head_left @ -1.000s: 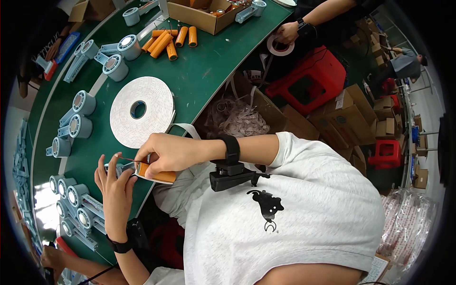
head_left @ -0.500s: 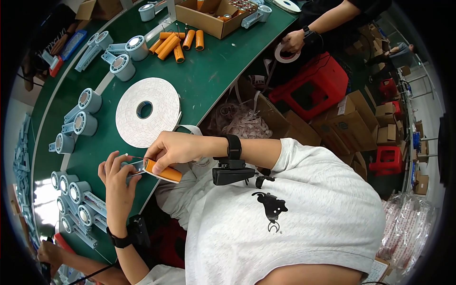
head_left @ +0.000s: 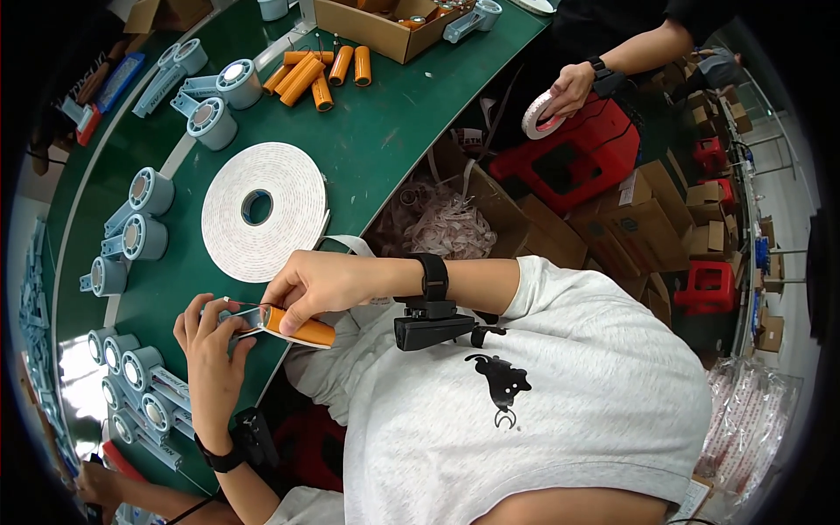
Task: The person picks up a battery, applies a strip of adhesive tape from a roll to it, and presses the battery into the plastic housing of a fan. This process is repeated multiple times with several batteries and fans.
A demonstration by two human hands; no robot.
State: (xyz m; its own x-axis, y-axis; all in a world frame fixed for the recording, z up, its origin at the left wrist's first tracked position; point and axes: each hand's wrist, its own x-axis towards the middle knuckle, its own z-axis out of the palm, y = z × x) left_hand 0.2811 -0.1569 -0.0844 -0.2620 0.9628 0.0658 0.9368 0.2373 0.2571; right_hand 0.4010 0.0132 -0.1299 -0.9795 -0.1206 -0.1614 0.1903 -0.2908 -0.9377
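My right hand (head_left: pixel 322 282) pinches an orange cylindrical battery (head_left: pixel 308 330) between thumb and fingers; a white strip runs along its underside. From the battery's left end a thin red wire leads to a small white plug by my left fingers. My left hand (head_left: pixel 208 343) is closed around a light-blue fan handle (head_left: pixel 248 320), mostly hidden by the fingers. The two parts meet end to end just over the table's near edge. Close beyond my hands lies a big roll of white double-sided tape (head_left: pixel 302 197), its loose end (head_left: pixel 350 243) curling behind my right wrist.
Light-blue handheld fans (head_left: pixel 144 236) stand in groups along the left of the green table (head_left: pixel 376 140). Several orange batteries (head_left: pixel 304 80) lie near a cardboard box (head_left: pixel 367 33). At the upper right a co-worker's hand (head_left: pixel 573 87) holds a tape roll (head_left: pixel 535 125) above a red stool (head_left: pixel 604 166).
The battery has tipped nearer to level, and both hands have shifted slightly, still holding their parts. The co-worker's hand has moved right with the tape roll, now tilted. The whole view has shifted a little.
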